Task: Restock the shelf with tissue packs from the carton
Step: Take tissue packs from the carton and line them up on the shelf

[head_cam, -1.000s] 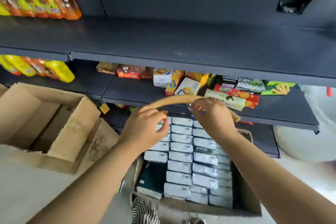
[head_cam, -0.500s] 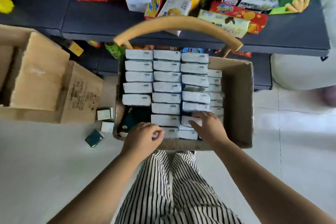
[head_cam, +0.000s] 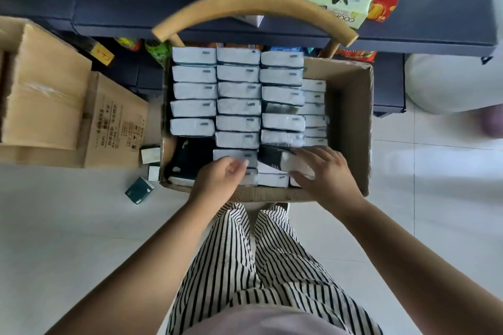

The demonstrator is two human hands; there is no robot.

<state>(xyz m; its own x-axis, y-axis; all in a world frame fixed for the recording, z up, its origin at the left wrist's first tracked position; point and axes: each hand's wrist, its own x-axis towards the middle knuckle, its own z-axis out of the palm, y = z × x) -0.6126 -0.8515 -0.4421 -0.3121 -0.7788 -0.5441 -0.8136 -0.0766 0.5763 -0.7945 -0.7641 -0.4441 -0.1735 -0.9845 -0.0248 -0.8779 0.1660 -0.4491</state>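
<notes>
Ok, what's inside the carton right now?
The carton holds rows of white tissue packs standing on edge, with a gap at its near left. The right hand grips one tilted pack. Any lower layers are covered.

Both hands reach forward and down, left hand loosely curled, right hand fingers spread.
</notes>
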